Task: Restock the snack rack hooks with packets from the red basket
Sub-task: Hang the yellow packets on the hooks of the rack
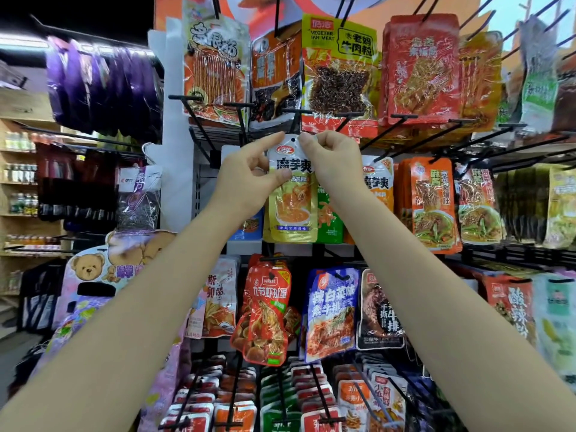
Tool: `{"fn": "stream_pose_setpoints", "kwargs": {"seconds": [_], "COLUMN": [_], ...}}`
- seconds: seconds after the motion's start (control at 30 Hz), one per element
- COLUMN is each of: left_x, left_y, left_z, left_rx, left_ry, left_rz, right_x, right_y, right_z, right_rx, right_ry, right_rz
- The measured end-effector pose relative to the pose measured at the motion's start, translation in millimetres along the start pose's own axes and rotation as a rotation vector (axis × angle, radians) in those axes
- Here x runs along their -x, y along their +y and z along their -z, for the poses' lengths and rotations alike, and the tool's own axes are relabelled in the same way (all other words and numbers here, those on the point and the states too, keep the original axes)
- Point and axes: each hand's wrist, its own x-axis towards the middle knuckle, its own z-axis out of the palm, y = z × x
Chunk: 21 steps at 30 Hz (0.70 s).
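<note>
Both my hands hold a yellow and white snack packet (291, 207) up in front of the snack rack's second row. My left hand (249, 179) pinches its left edge between thumb and fingers. My right hand (332, 162) pinches the top right corner beside the packet's punched hole, which sits just under a black hook (296, 115). Behind the packet hang a green packet (330, 216) and a matching white and orange packet (378, 185). The red basket is out of view.
The rack is packed with hanging packets on black hooks: orange and yellow ones above (339, 73), red and blue ones below (268, 310). Hook ends jut toward me at every row. To the left stand purple bags (103, 85) and a bear-print display (90, 269).
</note>
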Motion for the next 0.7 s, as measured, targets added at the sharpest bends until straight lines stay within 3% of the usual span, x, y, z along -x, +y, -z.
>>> {"fn": "stream_pose_setpoints", "kwargs": {"seconds": [0.33, 0.5, 0.7], "left_x": [-7, 2, 18], "left_y": [2, -4, -11], "left_z": [-1, -2, 1], "left_rx": [-0.129, -0.237, -0.943], "left_ry": [0.004, -0.037, -0.119], "left_rz": [0.016, 0.056, -0.155], "right_x": [-2, -2, 17], "right_y": [-10, 3, 28], "right_z": [-3, -4, 4], "right_rx": [-0.118, 0.065, 0.601], "right_ry": [-0.01, -0.024, -0.025], "right_rz": [-0.076, -0.049, 0.37]}}
